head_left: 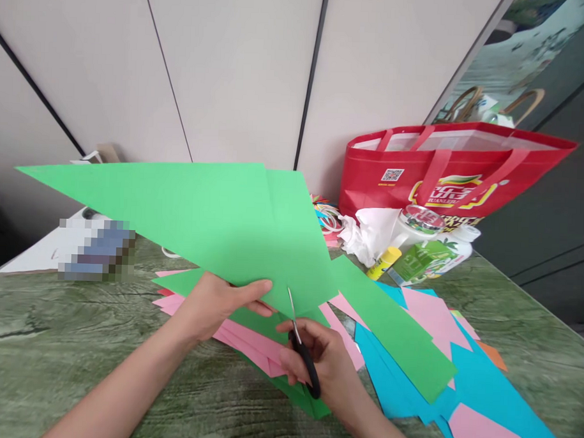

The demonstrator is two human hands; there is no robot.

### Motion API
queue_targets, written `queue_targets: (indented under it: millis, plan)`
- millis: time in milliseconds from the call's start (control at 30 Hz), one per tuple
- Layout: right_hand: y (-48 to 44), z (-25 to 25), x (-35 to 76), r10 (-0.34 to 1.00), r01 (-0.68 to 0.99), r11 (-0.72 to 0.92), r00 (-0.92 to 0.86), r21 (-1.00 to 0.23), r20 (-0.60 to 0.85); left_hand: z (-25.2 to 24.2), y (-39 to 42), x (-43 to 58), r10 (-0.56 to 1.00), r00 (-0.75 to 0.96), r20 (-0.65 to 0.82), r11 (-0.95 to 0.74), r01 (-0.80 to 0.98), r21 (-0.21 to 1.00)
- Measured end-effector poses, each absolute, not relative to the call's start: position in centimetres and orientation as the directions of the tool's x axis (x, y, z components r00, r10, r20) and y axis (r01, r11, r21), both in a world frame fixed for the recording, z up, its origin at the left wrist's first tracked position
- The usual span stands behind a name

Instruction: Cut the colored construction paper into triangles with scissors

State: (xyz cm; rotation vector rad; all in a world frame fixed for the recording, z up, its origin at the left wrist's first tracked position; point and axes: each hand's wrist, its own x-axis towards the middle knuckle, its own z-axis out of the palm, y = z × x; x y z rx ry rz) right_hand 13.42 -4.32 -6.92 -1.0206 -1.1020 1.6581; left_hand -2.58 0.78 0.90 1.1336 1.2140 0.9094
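Observation:
My left hand (217, 302) grips the lower edge of a large folded green paper sheet (196, 219), thumb on top, and holds it up above the table. My right hand (323, 360) is closed round the black handles of a pair of scissors (301, 350). The blades point up into the sheet's bottom edge, just right of my left thumb. Under both hands lie loose pink (249, 345), green (393, 325) and blue (487, 385) paper pieces on the green wood-grain table (52, 351).
A red shopping bag (447, 173) stands at the back right against the wall. In front of it lie crumpled white tissue (372, 234), a yellow glue stick (384, 262), a green carton (422, 260) and a white jar (419, 223). White sheets (42, 252) lie far left.

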Motion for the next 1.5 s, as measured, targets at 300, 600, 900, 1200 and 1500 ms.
queue_targets:
  millis: [300,600,900,1200,1500]
  plan:
    - [-4.24,-6.57,13.90,0.941,-0.274,-0.216,-0.316,-0.937,-0.124,0.54,0.65,-2.29,0.959,0.210,-0.190,0.172,0.100,0.980]
    - [-4.08,-5.94,13.79,0.944,-0.322,-0.195,-0.319,-0.926,-0.087,0.21,0.53,-1.88,0.969,0.147,-0.196,0.184,0.096,0.978]
    - [-4.12,-5.97,13.82,0.957,-0.265,-0.172,-0.274,-0.949,-0.097,1.05,0.08,-1.86,0.974,0.109,-0.198,0.173,0.207,0.963]
    - [-4.23,-6.08,13.71,0.969,-0.192,-0.123,-0.234,-0.974,-0.076,0.40,0.12,-2.18,0.976,0.121,-0.181,0.151,0.228,0.962]
    - [-4.16,-6.04,13.85,0.959,-0.175,-0.129,-0.274,-0.976,-0.078,0.66,0.13,-2.09,0.976,0.163,-0.146,0.115,0.186,0.976]
